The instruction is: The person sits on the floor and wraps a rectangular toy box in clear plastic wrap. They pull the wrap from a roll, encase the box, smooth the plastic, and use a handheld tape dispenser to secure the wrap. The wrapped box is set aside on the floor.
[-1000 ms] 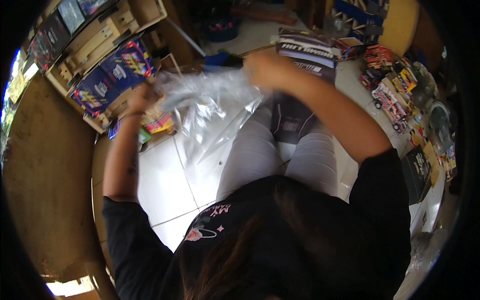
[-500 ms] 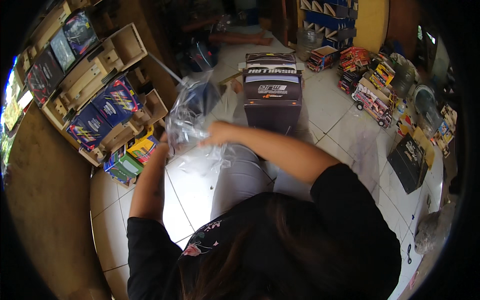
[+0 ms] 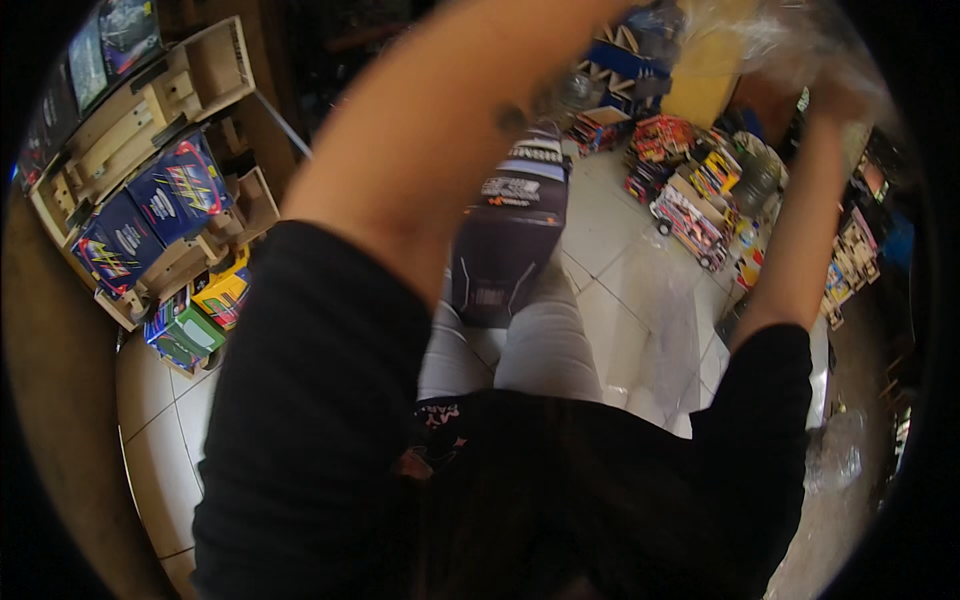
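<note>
Clear plastic film (image 3: 765, 30), perhaps a bag, is raised at the upper right. My right hand (image 3: 845, 95), smeared by motion, grips the film, which bunches around it. My left arm (image 3: 430, 140) reaches up and across to the right, its hand past the top edge and out of sight. Below that arm, between my knees, stands a dark box-shaped toy truck body (image 3: 510, 250) with white lettering on its upper face. My forearm covers part of its upper left.
To the left, wooden truck frames (image 3: 205, 85) carry blue printed panels (image 3: 180, 200), with green (image 3: 185, 325) and yellow pieces below. Several toy trucks (image 3: 690, 220) lie on the tiled floor (image 3: 610, 250) at the right. Crumpled clear plastic (image 3: 835, 450) lies at the lower right.
Both arms have swung up and to the right, carrying the clear plastic from beside my left knee to the upper right. My left hand has left the view. The head view has shifted.
</note>
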Tool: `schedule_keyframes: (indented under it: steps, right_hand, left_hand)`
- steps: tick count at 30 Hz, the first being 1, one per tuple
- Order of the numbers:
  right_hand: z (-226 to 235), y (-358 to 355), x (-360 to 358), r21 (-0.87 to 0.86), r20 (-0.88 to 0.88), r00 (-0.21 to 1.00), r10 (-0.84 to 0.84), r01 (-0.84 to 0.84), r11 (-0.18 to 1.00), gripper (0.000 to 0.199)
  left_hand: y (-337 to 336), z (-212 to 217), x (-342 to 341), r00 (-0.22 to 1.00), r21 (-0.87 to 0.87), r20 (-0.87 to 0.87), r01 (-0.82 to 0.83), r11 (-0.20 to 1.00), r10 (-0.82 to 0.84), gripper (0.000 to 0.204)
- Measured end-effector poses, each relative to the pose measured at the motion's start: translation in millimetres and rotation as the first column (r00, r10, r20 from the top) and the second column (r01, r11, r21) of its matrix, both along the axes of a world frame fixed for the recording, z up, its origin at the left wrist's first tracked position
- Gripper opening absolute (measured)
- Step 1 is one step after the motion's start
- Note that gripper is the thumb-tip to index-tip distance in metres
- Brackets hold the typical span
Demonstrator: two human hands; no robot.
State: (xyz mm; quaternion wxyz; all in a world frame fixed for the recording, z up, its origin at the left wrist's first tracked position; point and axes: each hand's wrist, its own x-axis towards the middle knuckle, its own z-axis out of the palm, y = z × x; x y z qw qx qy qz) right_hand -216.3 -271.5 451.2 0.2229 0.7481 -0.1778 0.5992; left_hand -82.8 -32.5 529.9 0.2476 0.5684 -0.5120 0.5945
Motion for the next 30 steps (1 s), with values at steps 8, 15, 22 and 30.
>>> schedule_keyframes:
  steps: [8, 15, 22, 30]
  right_hand:
    - [-222, -114, -147, 0.971, 0.233, 0.873, 0.427, -0.235, -0.050, 0.012]
    - [-121, -96, -153, 0.709, -0.593, 0.794, 0.132, 0.438, 0.552, 0.034]
    - [-54, -128, -235, -0.132, 0.313, 0.949, 0.021, 0.021, 0.991, 0.030]
    - [-309, -186, -194, 0.733, -0.603, 0.765, 0.226, 0.420, 0.535, 0.026]
  left_hand:
    - [-147, -292, -19, 0.691, 0.621, -0.713, 0.545, 0.564, 0.118, 0.025]
    - [-171, -168, 4, 0.930, 0.879, -0.229, 0.070, 0.472, 0.288, 0.024]
    - [-187, -137, -54, 0.973, -0.042, -0.048, 0.225, 0.974, -0.227, 0.019]
    - [-154, -282, -27, 0.415, 0.402, -0.900, 0.663, 0.632, 0.136, 0.016]
